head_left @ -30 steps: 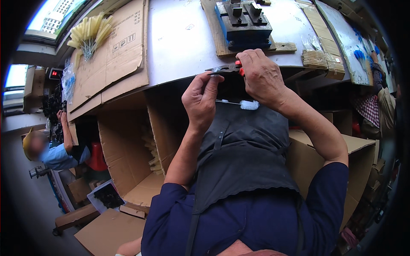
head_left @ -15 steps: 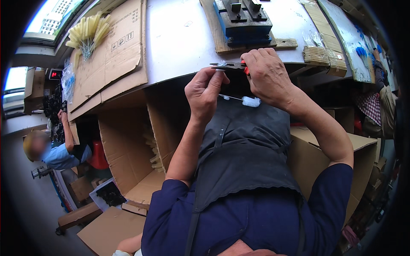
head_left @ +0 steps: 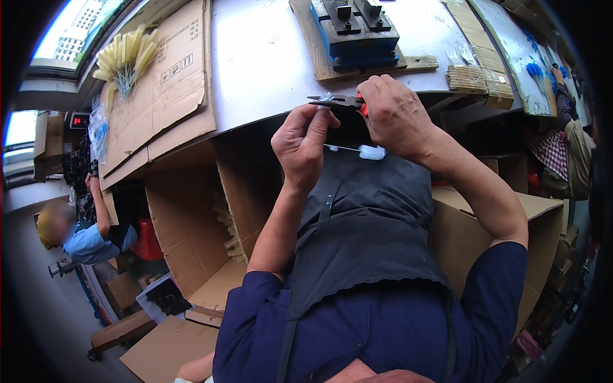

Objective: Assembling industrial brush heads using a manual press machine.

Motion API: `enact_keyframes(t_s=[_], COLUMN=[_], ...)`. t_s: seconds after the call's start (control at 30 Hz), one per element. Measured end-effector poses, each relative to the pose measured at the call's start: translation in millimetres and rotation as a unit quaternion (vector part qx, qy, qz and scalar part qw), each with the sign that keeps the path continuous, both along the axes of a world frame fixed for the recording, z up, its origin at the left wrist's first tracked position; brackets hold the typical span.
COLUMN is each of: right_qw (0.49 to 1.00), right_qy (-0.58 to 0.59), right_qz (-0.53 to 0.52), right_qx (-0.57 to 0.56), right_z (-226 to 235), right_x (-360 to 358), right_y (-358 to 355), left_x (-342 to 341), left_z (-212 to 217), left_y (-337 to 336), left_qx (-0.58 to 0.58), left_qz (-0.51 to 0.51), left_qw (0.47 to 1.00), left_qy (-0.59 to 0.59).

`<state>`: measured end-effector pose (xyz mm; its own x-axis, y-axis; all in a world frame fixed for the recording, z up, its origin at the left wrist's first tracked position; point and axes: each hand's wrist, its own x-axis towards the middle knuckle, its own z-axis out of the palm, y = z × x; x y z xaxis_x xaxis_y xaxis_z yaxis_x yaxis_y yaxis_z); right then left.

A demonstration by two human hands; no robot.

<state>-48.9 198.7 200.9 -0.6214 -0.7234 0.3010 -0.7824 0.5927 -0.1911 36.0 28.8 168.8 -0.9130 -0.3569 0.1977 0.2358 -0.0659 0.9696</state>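
My right hand (head_left: 399, 115) is wrapped round the red handles of black needle-nose pliers (head_left: 345, 101), whose jaws point left and look slightly parted. At the jaws, a small pale tuft (head_left: 325, 97) sits just above the pinched fingertips of my left hand (head_left: 300, 143). A wire brush (head_left: 372, 152) with white bristles sticks out to the right from beneath that hand, in front of my dark apron (head_left: 377, 198). It seems to be held in the curled left fingers, which hide the wire's other end.
Ahead on the white table (head_left: 255, 60), a blue metal fixture (head_left: 357, 41) stands on wooden boards. Pale yellow brushes (head_left: 128, 54) lie on cardboard at the left. Open cardboard boxes (head_left: 191, 223) flank my lap. A co-worker (head_left: 96, 239) is at far left, another person at far right.
The view has shifted slightly, so the table and fixture appear a little further left. Both hands, the pliers and the brush keep nearly the same pose; the jaws look slightly more parted.
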Motion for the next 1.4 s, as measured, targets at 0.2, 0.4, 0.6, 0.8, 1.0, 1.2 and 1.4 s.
enact_keyframes(t_s=[0.2, 0.4, 0.6, 0.8, 1.0, 1.2, 1.4], right_qw=[1.000, 1.000, 1.000, 0.999, 1.000, 0.998, 0.994], right_qy=[0.012, 0.017, 0.008, 0.040, -0.008, -0.021, -0.040], right_qz=[-0.007, -0.011, -0.013, 0.002, -0.012, -0.052, -0.064], right_qx=[-0.003, 0.000, -0.003, -0.024, -0.020, 0.002, -0.074], right_z=[0, -1, -2, -9, -42, -51, -46], right_x=[-1, -2, -1, -16, -41, -47, -44], right_y=[2, 7, 9, 12, -5, -6, 5], left_x=[-1, 0, -1, -12, -34, -48, -22], left_z=[3, 6, 3, 3, -11, -28, 12], left_y=[2, 8, 10, 11, 5, -6, -31], left_qx=[0.000, -0.007, -0.034, -0.025, 0.031, 0.047, 0.105], left_qz=[-0.004, -0.004, -0.001, -0.010, -0.013, -0.051, -0.057], left_qw=[1.000, 1.000, 0.999, 0.999, 0.999, 0.996, 0.992], left_qy=[0.008, 0.005, 0.018, 0.024, -0.037, -0.053, -0.047])
